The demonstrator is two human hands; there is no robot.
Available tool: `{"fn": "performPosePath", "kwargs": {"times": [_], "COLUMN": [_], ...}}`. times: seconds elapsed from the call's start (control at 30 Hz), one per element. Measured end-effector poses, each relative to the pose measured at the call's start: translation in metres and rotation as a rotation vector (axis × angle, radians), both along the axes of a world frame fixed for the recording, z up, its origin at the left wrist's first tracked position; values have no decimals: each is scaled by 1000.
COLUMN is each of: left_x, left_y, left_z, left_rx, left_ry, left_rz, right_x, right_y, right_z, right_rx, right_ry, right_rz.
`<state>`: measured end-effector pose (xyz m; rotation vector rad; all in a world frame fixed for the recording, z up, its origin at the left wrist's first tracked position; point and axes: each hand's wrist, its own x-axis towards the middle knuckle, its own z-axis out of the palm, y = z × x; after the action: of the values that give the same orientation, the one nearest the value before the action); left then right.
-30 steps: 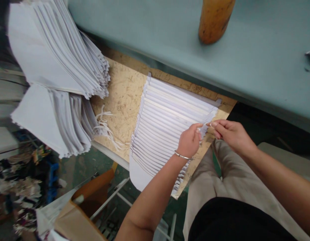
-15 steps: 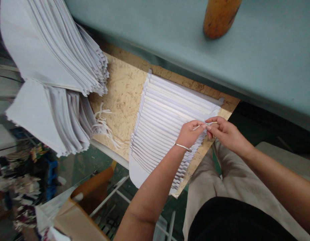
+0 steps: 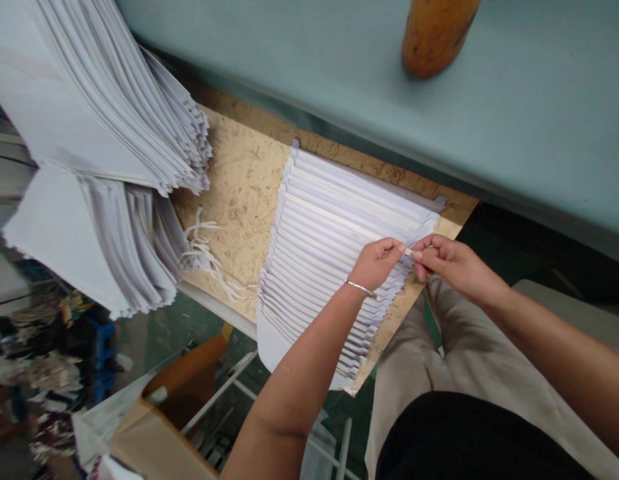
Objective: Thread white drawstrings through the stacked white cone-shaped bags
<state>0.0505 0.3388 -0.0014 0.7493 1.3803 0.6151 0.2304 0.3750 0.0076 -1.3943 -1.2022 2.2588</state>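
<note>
Two bare hands meet over the right edge of a fanned stack of white sheets [image 3: 319,247], with a small white strip [image 3: 408,253] showing between their fingertips. The left hand [image 3: 375,265] pinches one end of the strip between thumb and finger, and a silver bracelet [image 3: 360,289] circles its wrist. The right hand [image 3: 452,263] grips the other end in the same way, its remaining fingers curled. The stack lies on a wooden board [image 3: 244,173], its sheets overlapping in close, stepped rows, and its lower left corner hangs past the board's near edge. On the left end of the board, well apart from the hands, rest two more bundles, a large upper bundle [image 3: 104,113] and a smaller lower bundle [image 3: 114,247]; a tangle of loose white strips [image 3: 207,260] lies beside the lower one. Beyond the board stretches a blue-green table [image 3: 289,60], bearing an orange-brown object [image 3: 437,40] cut off by the top of the view. Below the board sits a brown box [image 3: 154,437].
</note>
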Motion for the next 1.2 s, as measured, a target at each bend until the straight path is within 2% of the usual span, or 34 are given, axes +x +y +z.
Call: {"fn": "performPosePath", "kwargs": {"times": [0.23, 0.47, 0.67, 0.8, 1.03, 1.2], "left_x": [0, -4, -9, -11, -10, -4], "left_y": [5, 10, 20, 33, 47, 49], "left_z": [15, -2, -18, -26, -23, -17], "left_rx": [-2, 100, 191, 204, 200, 165], "left_ry": [-41, 138, 415, 567, 717, 839], "left_rz": [-32, -44, -60, -101, -209, -282], "right_x": [1, 6, 10, 4, 0, 2], "right_y": [2, 3, 8, 17, 27, 26], "right_z": [-3, -9, -28, -32, -32, -35], "right_rx": [2, 27, 81, 150, 377, 424], "right_ry": [-8, -20, -233, -288, -507, -543], "right_rz": [-20, 36, -29, -55, 55, 49]}}
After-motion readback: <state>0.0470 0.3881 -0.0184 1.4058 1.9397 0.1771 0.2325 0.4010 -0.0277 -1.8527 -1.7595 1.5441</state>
